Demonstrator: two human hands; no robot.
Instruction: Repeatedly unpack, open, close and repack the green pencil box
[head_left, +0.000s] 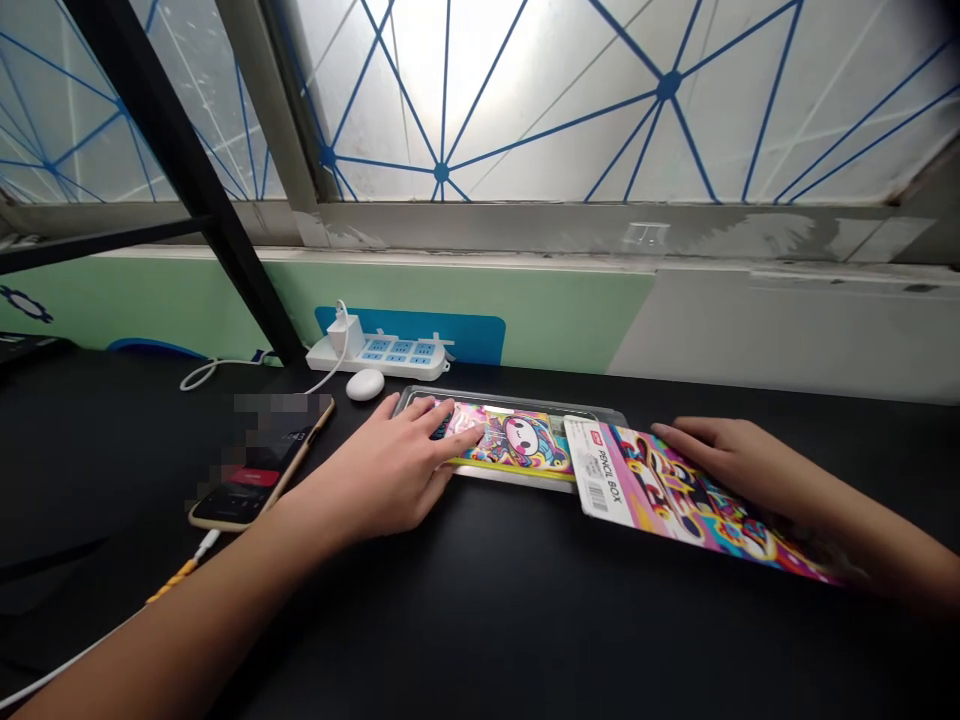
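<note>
On my head camera I see two bare hands at work on a black bench [525, 620]. The left hand [386, 465] lies on a bright cartoon card [517, 440] inside a clear plastic tray [600, 417]. Its grip is open, with the fingers spread flat, and it does not close on anything. The right hand [731, 462] is to the right of the tray. Its grip is open too, and it rests flat on a pink printed sleeve [697, 510]. The white end of the sleeve lies over the tray's corner and reads "PENCIL BOX" above a barcode [596, 497]. To the left of the tray is a phone [259, 465] with a blurred screen. Behind the tray are a white power strip [379, 355] and a small round white thing [365, 385].
</note>
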